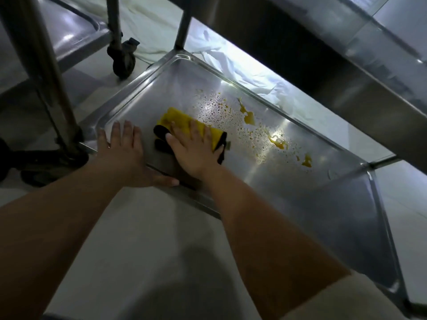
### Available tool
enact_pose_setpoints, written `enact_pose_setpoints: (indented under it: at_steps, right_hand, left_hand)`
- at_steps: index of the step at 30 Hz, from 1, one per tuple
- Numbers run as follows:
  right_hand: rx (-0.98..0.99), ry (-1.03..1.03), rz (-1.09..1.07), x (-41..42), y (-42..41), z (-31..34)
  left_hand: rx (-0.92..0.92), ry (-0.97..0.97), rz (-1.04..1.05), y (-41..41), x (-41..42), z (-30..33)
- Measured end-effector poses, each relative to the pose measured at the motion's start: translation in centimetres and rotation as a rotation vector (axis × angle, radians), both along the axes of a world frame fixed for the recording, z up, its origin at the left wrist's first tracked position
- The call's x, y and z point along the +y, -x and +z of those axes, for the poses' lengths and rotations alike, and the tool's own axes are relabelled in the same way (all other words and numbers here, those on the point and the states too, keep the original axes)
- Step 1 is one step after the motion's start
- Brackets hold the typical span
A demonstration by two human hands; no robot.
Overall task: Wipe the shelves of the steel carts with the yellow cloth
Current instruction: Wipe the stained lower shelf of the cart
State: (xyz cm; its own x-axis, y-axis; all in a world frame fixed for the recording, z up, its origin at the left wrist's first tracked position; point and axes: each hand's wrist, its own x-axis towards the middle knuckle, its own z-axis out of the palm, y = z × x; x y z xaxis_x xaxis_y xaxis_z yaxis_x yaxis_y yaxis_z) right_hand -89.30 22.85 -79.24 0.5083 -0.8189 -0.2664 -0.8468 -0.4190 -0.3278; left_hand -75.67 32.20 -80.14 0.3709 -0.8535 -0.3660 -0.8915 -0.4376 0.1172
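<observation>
The bottom shelf of a steel cart (pixel 272 181) fills the middle of the head view. A folded yellow cloth (pixel 179 120) with black edging lies on it at the near left. My right hand (pixel 193 150) presses flat on the cloth, fingers straight and spread. My left hand (pixel 126 153) rests flat on the shelf's near left rim, thumb along the edge. Yellow-orange spills (pixel 249 117) and many small droplets spread across the shelf to the right of the cloth, as far as a blob (pixel 307 160).
The cart's upper shelf (pixel 346 65) overhangs at the upper right. A second steel cart's post (pixel 49 72) and shelf stand at the left, with a black caster wheel (pixel 122 57) near the far corner. White fabric (pixel 242 65) lies on the pale floor behind.
</observation>
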Motion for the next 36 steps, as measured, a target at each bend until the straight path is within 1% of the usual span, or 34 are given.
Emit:
enact_pose_setpoints:
  at_steps: [3,6,9,11,12,14,16,17,20,21,24,27,30,32,34,36]
  right_hand:
    - [-0.021,0.023,0.010,-0.4,-1.1,0.2]
    - [0.031,0.111,0.007,-0.9,3.6,0.0]
    - [0.082,0.188,-0.179,-0.8,10.1,-0.2]
    - [0.067,0.182,-0.310,-0.5,12.5,-0.2]
    - [0.106,0.196,-0.321,-0.6,12.5,-0.3]
    - [0.183,0.223,-0.288,-0.8,10.7,-0.5]
    - [0.092,0.151,-0.359,-1.2,7.0,-0.3]
    - [0.032,0.109,-0.355,-1.5,4.8,-0.3]
    - [-0.006,0.041,-0.053,-1.9,-2.4,-0.3]
    - [-0.016,0.028,0.018,-1.9,-4.2,-0.2]
    - [-0.059,0.014,0.033,-2.4,-5.8,-0.3]
    - [-0.022,0.095,-0.001,-4.0,-2.5,-0.4]
    - [0.036,0.123,-0.140,-5.9,3.9,-0.2]
    - [0.065,0.130,-0.253,-6.4,9.5,-0.1]
    - [0.078,0.133,-0.365,-6.6,15.4,-0.1]
    - [0.088,0.121,-0.431,-6.3,19.9,-0.1]
  left_hand:
    - [0.009,0.025,-0.005,0.0,0.3,0.0]
    - [0.044,0.061,-0.016,0.0,0.7,0.0]
    - [0.080,0.073,-0.024,0.2,1.2,0.4]
    - [0.046,0.063,-0.043,0.8,1.4,0.5]
    - [0.027,0.055,-0.048,1.0,1.4,0.5]
    - [0.013,0.046,-0.049,1.6,1.5,0.6]
    - [0.005,0.047,-0.041,1.9,1.5,0.6]
    - [-0.004,0.046,-0.033,1.9,1.4,0.6]
    - [-0.039,0.005,-0.029,1.8,0.9,0.9]
    - [-0.049,-0.016,-0.038,1.8,0.7,1.0]
    - [-0.067,-0.044,-0.051,1.8,0.6,1.3]
    - [-0.097,-0.021,-0.059,1.9,0.7,1.5]
    - [-0.123,-0.042,-0.094,2.3,0.6,2.0]
    - [-0.107,-0.061,-0.124,2.5,0.5,2.6]
    - [-0.069,-0.052,-0.213,2.9,0.0,3.1]
    - [-0.007,-0.017,-0.343,4.0,-1.0,4.0]
